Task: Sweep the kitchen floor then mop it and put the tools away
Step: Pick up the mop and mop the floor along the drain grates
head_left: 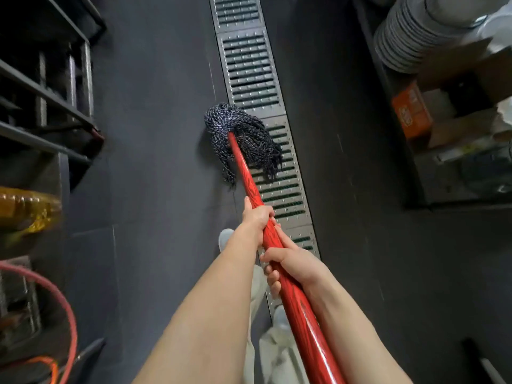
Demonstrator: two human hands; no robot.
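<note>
Underfoot, a dark grey floor (166, 134) fills most of the view, running as a narrow aisle between furniture on both sides. Down its middle runs a long metal drain grate (250, 73) of slotted panels, passing from the top edge to beneath the person's arms.

Along the left side stands a dark metal shelving frame (50, 87), its rails crowding the aisle; below it sit a yellow-tinted plastic bottle (25, 209) and a looped red hose (66, 309). Along the right side is a low dark unit (443, 173) holding a tall stack of pale plates (407, 40), cardboard (457, 67) and an orange box (412, 112). These things narrow the free floor to a strip on either side of the grate.

A mop with a glossy red handle (293, 295) slants from the lower right up to the centre. Its dark, white-flecked string head (241, 137) lies on the floor, straddling the left edge of the grate, strands trailing toward the person.

Both hands have their fingers wrapped round the handle. Higher up the frame, the left hand (259, 217) grips nearer the head; the right hand (291, 261) grips just behind it, fingers curled under the pole. Pale trousers and light shoes (225, 238) show beneath the forearms, standing by the grate.
</note>
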